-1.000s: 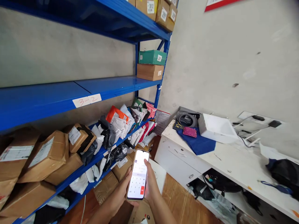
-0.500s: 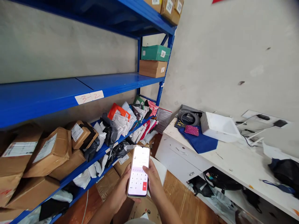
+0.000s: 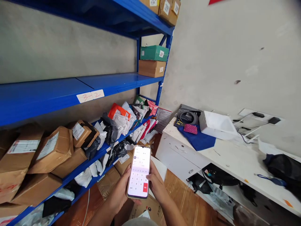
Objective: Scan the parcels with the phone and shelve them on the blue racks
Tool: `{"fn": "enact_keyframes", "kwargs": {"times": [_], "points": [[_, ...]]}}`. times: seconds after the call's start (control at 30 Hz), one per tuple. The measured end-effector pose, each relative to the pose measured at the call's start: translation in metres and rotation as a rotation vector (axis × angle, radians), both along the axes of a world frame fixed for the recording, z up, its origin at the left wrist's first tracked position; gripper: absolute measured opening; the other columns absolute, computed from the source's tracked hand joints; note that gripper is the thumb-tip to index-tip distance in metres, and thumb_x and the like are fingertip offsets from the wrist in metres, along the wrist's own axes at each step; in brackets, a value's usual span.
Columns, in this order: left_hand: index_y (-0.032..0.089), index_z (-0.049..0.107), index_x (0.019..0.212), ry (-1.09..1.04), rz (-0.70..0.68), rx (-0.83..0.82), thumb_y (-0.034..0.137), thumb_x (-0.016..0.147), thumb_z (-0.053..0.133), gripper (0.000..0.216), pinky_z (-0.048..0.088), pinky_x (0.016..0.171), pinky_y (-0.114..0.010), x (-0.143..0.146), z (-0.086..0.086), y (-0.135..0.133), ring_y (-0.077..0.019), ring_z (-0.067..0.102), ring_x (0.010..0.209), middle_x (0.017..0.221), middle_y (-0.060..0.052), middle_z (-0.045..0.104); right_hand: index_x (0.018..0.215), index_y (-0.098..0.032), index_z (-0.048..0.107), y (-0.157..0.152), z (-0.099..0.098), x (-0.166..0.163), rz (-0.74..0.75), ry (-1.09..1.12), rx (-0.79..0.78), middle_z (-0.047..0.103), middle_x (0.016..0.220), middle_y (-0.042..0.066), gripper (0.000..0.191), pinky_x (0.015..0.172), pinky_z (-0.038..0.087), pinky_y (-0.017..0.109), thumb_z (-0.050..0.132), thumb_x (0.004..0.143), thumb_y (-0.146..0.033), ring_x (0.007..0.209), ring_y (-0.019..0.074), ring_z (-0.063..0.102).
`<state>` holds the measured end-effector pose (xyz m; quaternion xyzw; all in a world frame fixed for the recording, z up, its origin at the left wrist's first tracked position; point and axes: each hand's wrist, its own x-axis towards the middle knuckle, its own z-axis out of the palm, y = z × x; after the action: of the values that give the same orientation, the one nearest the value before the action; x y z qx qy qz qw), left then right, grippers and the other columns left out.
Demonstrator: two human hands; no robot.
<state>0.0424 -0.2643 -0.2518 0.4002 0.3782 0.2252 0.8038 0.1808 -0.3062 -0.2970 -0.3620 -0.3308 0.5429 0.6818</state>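
Cradling a smartphone low before the blue shelving, the left hand curls around its edge; the right hand grips opposite, thumb on screen. Rigid, light, probably slippery glass—best held by the sides.

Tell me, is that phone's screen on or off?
On. The phone, held in the left hand and right hand, shows a lit white screen with a number keypad and a red button.

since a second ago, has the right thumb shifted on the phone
Yes. The right hand has slid down the phone's right edge: its thumb was up beside the top of the screen, and now rests by the keypad's lower rows. The left hand still cradles the phone.
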Motion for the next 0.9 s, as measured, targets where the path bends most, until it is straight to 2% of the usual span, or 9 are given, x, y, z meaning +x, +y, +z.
{"fn": "enact_keyframes", "kwargs": {"times": [0.2,0.3,0.43,0.53,0.63,0.73,0.9], "points": [[0.021,0.021,0.149,-0.002,-0.003,0.008,0.056,0.084,0.051,0.08,0.056,0.045,-0.031,-0.004,-0.006,-0.008,-0.0336,0.063,0.099,0.13,-0.018,0.056,0.127,-0.022,0.05,-0.006,0.002,-0.008,-0.015,0.02,0.019,0.065,0.123,0.004,0.061,0.094,0.042,0.043,0.055,0.067,-0.026,0.113,0.0303,0.056],[0.025,0.016,0.151,0.003,-0.009,0.016,0.059,0.082,0.053,0.085,0.057,0.048,-0.032,-0.008,-0.014,-0.011,-0.0351,0.061,0.105,0.138,-0.016,0.051,0.12,-0.021,0.051,-0.005,0.001,-0.019,-0.1,0.091,-0.058,0.069,0.114,0.007,0.058,0.084,0.047,0.041,0.067,0.067,-0.037,0.101,0.0301,0.061],[0.031,0.019,0.15,0.002,-0.02,0.04,0.059,0.08,0.058,0.085,0.057,0.05,-0.031,-0.01,-0.024,-0.017,-0.0347,0.061,0.107,0.144,-0.013,0.046,0.113,-0.022,0.05,-0.003,-0.002,-0.031,-0.213,0.098,-0.148,0.071,0.105,0.005,0.052,0.076,0.048,0.036,0.073,0.072,-0.042,0.087,0.0247,0.063],[0.03,0.024,0.149,-0.015,0.022,0.003,0.058,0.08,0.058,0.082,0.057,0.049,-0.03,-0.012,-0.023,-0.02,-0.0341,0.063,0.104,0.137,-0.014,0.054,0.114,-0.022,0.051,-0.007,-0.003,-0.03,-0.191,0.096,-0.13,0.071,0.1,0.004,0.047,0.077,0.048,0.037,0.067,0.073,-0.038,0.088,0.0261,0.063],[0.027,0.03,0.147,-0.046,0.03,-0.019,0.057,0.082,0.056,0.075,0.055,0.044,-0.029,-0.014,-0.018,-0.02,-0.0332,0.065,0.099,0.128,-0.015,0.06,0.118,-0.021,0.053,-0.016,0.001,-0.023,-0.114,0.069,-0.051,0.068,0.113,0.004,0.052,0.089,0.045,0.04,0.057,0.066,-0.029,0.104,0.0289,0.059],[0.025,0.03,0.147,-0.057,0.018,-0.007,0.053,0.086,0.052,0.07,0.055,0.042,-0.028,-0.017,-0.012,-0.02,-0.0319,0.067,0.095,0.124,-0.015,0.062,0.123,-0.024,0.052,-0.021,0.004,-0.018,-0.032,0.054,0.006,0.063,0.126,0.002,0.061,0.098,0.041,0.042,0.054,0.063,-0.023,0.117,0.0291,0.054],[0.026,0.026,0.148,-0.041,0.014,-0.001,0.049,0.09,0.047,0.065,0.055,0.044,-0.025,-0.019,-0.012,-0.022,-0.0305,0.065,0.098,0.13,-0.015,0.058,0.124,-0.025,0.052,-0.018,-0.007,-0.024,-0.064,0.018,0.007,0.067,0.118,0.003,0.056,0.086,0.048,0.04,0.06,0.068,-0.026,0.104,0.0288,0.061]]}}
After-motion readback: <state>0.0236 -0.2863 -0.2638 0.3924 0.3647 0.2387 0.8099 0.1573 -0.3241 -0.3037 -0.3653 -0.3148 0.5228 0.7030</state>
